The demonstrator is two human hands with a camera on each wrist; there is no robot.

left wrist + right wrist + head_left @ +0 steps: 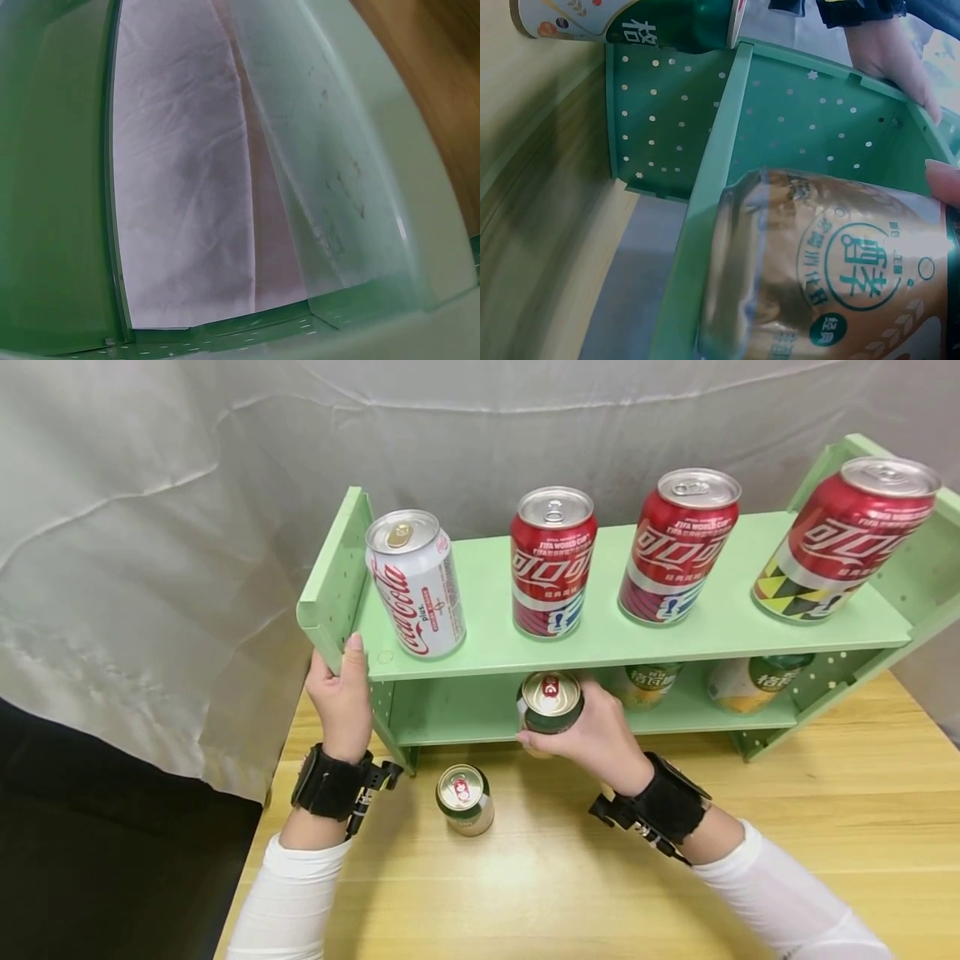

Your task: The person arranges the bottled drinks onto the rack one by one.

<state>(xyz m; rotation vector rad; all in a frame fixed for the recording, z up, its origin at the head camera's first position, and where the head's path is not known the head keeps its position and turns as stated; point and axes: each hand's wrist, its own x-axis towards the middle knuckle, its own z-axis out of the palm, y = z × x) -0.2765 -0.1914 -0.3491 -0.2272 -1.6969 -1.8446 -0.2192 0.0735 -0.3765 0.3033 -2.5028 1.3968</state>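
A person's right hand [592, 735], just right of the frame's centre, is wrapped around a green-and-gold drinks can with a silver top [550, 702], holding it upright at the open front of the lower tier of a pale green two-tier shelf [720, 627] — the can sits at the tier's mouth, whether it touches the board cannot be told. The left hand [341, 693], left of centre, grips the shelf's left side panel, thumb pointing up along its front edge. Below and between the hands, a second green can with a silver top [465, 797] stands alone on the light wooden table [825, 827]. Across the upper tier stand a white cola can [416, 583] and three red cola cans [553, 560] — the rightmost tilts toward the upper right corner. Two more green cans [645, 683] sit deeper in the lower tier, right of centre. A grey cloth backdrop [187, 485] fills the top of the frame.
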